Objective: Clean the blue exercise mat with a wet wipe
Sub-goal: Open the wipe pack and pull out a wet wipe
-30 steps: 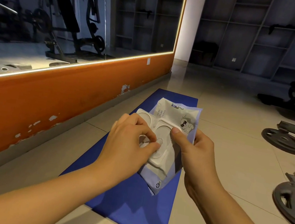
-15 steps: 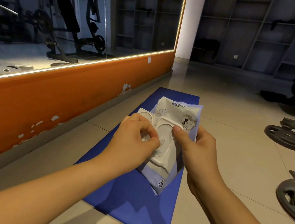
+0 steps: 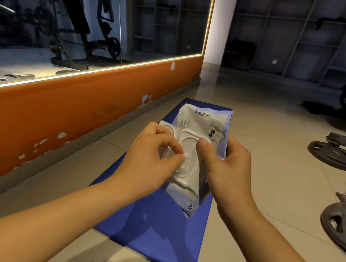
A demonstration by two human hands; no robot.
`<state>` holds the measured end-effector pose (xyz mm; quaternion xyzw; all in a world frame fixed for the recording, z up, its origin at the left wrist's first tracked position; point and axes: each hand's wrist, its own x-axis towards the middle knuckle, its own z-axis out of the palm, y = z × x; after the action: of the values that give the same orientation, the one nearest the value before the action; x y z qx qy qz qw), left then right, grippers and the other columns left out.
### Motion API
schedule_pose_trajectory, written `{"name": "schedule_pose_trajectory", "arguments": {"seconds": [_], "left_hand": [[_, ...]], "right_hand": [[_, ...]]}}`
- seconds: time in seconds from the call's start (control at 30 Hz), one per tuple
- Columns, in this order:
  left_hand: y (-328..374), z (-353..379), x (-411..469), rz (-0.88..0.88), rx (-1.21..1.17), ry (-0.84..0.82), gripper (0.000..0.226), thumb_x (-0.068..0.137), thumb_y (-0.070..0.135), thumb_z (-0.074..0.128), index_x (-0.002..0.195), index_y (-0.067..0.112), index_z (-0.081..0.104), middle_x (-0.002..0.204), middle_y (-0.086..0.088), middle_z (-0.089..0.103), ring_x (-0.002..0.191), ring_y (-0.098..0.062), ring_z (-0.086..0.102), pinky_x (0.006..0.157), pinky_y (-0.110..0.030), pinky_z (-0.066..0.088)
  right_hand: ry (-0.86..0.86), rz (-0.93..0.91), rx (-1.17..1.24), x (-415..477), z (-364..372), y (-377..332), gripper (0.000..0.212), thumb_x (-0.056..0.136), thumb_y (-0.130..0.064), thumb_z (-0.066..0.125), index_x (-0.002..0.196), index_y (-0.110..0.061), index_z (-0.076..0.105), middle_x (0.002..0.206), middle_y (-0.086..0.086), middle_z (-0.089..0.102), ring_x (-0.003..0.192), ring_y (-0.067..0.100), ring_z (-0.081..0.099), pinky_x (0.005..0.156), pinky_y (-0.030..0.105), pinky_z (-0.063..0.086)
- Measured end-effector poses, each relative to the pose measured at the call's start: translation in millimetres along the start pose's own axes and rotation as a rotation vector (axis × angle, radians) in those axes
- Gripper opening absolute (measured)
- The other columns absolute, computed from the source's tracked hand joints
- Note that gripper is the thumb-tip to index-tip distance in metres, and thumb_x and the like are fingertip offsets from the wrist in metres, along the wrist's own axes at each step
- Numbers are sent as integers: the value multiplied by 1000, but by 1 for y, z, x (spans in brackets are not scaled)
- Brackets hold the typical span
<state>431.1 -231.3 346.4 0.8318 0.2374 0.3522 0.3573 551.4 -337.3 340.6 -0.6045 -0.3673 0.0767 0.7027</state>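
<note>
A blue exercise mat (image 3: 153, 234) lies on the tiled floor, running away from me beside the orange wall. Above it I hold a white and pale blue pack of wet wipes (image 3: 204, 122) with its white plastic lid flipped open to the left. My right hand (image 3: 228, 169) grips the pack's right side, thumb on the front. My left hand (image 3: 152, 159) pinches the tip of a white wet wipe (image 3: 187, 156) sticking out of the pack's opening.
An orange wall (image 3: 58, 114) with a lit mirror above it runs along the left. Grey weight plates (image 3: 334, 155) (image 3: 345, 226) lie on the floor at the right, with a metal bar and dark gym machines behind them. Shelving fills the far wall.
The pack and both hands have risen slightly and drawn nearer. My left fingers have closed on the wipe's tip at the opening.
</note>
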Motion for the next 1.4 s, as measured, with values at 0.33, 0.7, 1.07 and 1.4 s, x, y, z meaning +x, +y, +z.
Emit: {"name": "schedule_pose_trajectory", "arguments": {"seconds": [0.33,0.7,1.07,1.4], "left_hand": [[-3,-6,6,-163,-258,-139,13,84,11,80,77,22,77,112,8,64,101,0,63,87,-25,49],[-4,4,5,-183,-273,-52,11,83,12,83,79,22,79,111,8,63,100,1,61,84,-19,50],[-12,-3,11,-247,-395,-169,8,88,10,76,94,15,74,106,-1,75,103,-16,69,90,-28,51],[-10,3,8,-186,-306,-41,15,85,11,80,76,22,76,101,6,70,94,-8,66,83,-28,48]], "right_hand": [[40,22,-66,3,-1,6,18,96,-19,67,92,-36,66,92,-8,75,89,15,71,82,51,60],[19,-47,-190,2,3,6,8,94,-21,68,101,-22,71,91,-7,73,86,13,69,76,47,59],[73,82,-87,8,-4,11,5,94,-16,68,97,-16,72,89,0,75,87,23,71,81,54,59],[37,-8,-214,7,-2,15,12,95,-18,67,105,-22,72,93,-10,74,87,7,69,73,33,59]]}}
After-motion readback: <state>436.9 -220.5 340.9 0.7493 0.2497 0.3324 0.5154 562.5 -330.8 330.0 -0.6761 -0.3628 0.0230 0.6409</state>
